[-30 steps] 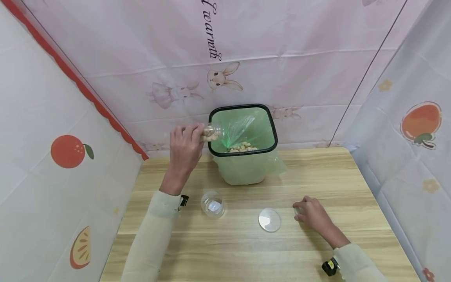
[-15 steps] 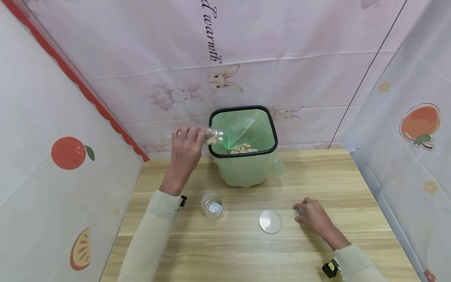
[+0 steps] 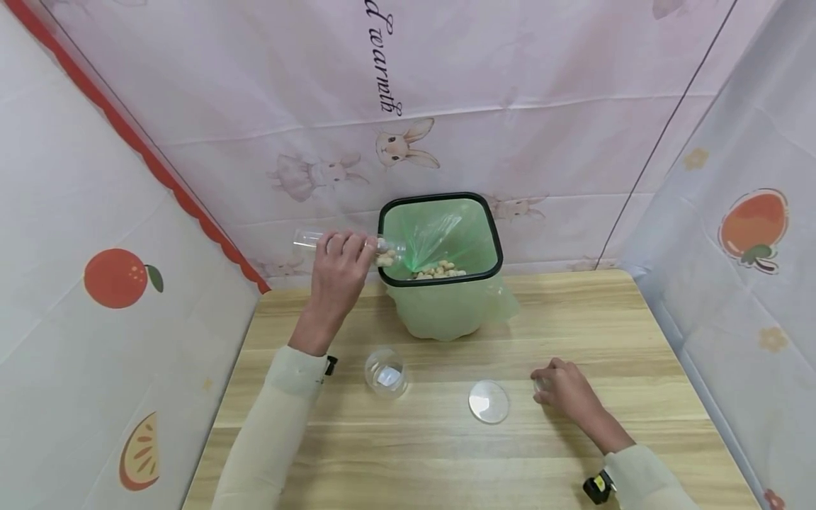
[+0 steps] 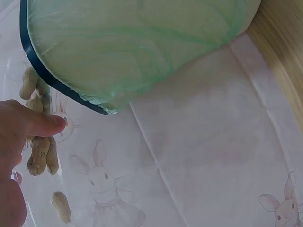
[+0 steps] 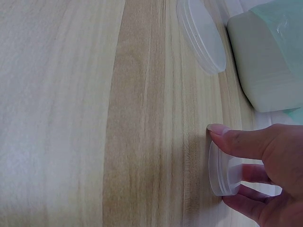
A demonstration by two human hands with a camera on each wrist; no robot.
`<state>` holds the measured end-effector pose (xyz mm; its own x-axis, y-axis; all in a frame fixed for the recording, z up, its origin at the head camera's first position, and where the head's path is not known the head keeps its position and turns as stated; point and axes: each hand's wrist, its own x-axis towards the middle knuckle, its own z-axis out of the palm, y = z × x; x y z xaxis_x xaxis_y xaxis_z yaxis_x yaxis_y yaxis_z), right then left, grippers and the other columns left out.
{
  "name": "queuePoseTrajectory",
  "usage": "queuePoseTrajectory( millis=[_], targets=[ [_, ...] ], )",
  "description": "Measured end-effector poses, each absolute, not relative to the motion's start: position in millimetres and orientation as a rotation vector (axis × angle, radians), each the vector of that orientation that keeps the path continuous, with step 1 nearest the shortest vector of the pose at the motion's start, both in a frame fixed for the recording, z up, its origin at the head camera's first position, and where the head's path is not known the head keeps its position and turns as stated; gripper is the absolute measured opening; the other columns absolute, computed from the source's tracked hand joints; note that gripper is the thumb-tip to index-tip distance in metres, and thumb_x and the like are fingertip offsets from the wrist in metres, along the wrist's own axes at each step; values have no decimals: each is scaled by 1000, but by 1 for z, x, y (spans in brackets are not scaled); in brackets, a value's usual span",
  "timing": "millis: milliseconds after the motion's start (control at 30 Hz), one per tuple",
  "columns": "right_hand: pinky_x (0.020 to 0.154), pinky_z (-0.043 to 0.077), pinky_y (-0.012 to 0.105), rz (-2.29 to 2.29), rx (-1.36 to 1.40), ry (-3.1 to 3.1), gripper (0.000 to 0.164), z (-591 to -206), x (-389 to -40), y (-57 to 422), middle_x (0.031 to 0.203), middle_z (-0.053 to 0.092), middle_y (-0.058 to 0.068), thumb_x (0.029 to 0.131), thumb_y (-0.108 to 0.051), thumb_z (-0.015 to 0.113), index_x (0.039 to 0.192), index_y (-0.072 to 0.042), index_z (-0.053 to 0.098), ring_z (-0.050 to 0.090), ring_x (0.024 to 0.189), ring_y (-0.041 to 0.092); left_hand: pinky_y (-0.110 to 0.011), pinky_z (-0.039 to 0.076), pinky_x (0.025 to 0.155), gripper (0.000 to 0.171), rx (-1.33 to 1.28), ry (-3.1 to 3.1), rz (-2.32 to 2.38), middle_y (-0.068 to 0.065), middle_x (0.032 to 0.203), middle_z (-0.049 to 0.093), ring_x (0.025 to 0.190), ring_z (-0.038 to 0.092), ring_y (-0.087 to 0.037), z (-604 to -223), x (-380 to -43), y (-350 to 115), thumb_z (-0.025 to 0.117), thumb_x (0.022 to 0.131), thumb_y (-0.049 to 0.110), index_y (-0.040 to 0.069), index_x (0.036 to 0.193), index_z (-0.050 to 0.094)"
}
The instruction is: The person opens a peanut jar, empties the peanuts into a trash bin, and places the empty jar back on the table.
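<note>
My left hand (image 3: 341,273) grips a clear jar (image 3: 307,239) tipped sideways, its mouth over the left rim of a bin (image 3: 440,312) lined with a green bag. Peanuts (image 4: 40,158) lie inside the jar, with the thumb across it in the left wrist view. More peanuts (image 3: 440,270) are in the bin. At the right, my right hand (image 3: 566,389) pinches a small clear lid (image 5: 216,170) by its edge, down at the tabletop. A larger clear lid (image 3: 489,401) lies flat to its left.
A clear round container (image 3: 385,372) stands on the wooden table (image 3: 408,460), in front of the bin. Printed cloth (image 3: 542,142) hangs behind the table and on both sides. The bin stands close to the back cloth.
My left hand has shifted slightly right, and more of the jar's base shows to its left. The peanuts in the jar sit a little lower. My right hand keeps its place.
</note>
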<state>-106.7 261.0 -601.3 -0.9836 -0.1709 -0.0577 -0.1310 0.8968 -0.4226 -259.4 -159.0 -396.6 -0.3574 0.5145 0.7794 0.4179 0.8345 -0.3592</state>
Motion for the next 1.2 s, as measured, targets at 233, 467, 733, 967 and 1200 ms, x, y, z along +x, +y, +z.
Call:
queuePoseTrajectory(
  millis=[233,467,733,967,1200],
  targets=[
    [74,56,44,-653,-251,2982,35,-603,-107,262,96,68,8,74,-19,93,107,-12,81,60,86,24,-48,53,97,15,-700,-1994,108,-10,109,68,104,61,-31,-399,-259,-160,56,103,-1,6,111,66],
    [74,57,45,-660,-265,2990,34,-602,-106,261,96,68,8,75,-19,92,106,-11,81,61,86,24,-47,52,98,16,-711,-1975,114,-9,109,69,104,62,-30,-399,-259,-160,56,103,-2,6,110,67],
    [73,56,44,-657,-265,2995,34,-600,-106,261,94,68,8,74,-18,93,106,-11,81,61,85,23,-45,54,99,17,-762,-1957,126,-7,110,69,104,63,-29,-399,-261,-161,58,101,-3,7,108,69],
    [72,55,43,-643,-271,3004,34,-600,-106,261,94,67,7,75,-19,93,106,-11,81,60,84,23,-47,53,103,17,-783,-1958,120,-7,113,69,109,63,-30,-400,-260,-162,58,101,-3,8,109,70],
    [72,55,44,-644,-261,2991,34,-600,-106,261,95,68,8,75,-18,92,107,-11,81,60,84,24,-47,51,107,18,-791,-1948,100,-7,112,71,110,64,-32,-400,-260,-162,61,100,-1,8,110,72]
  ],
)
